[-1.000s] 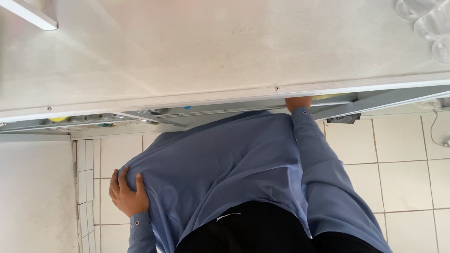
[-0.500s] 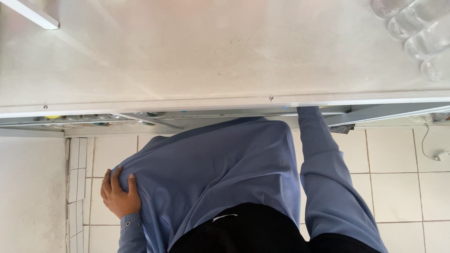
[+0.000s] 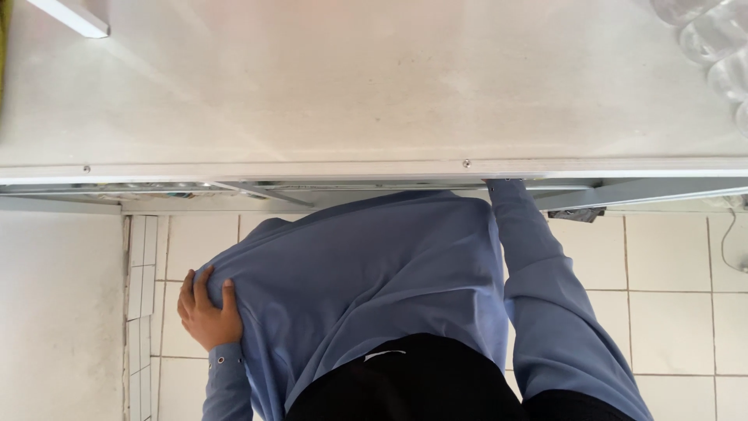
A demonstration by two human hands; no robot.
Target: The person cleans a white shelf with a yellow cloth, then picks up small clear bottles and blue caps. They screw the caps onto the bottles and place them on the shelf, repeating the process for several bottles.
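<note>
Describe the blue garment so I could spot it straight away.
Find the long white table across the top. Just below its metal edge, over the white tiled floor, hangs a blue shirt. The left hand grips its left edge. It is the only blue, softly folded thing among hard pale surfaces.

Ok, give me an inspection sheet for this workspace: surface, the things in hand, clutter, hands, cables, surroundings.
Surface: white table top, pale and smooth, with a metal front edge fixed by screws.
Things in hand: blue shirt, hanging below the table edge over dark trousers.
Clutter: clear plastic bottles at the far right corner of the table.
Hands: left hand grips a fold of the blue shirt; right hand is hidden under the table edge, only its sleeve shows.
Cables: one thin cable loops at the right edge.
Surroundings: white tiled floor, a light strip top left.
</note>
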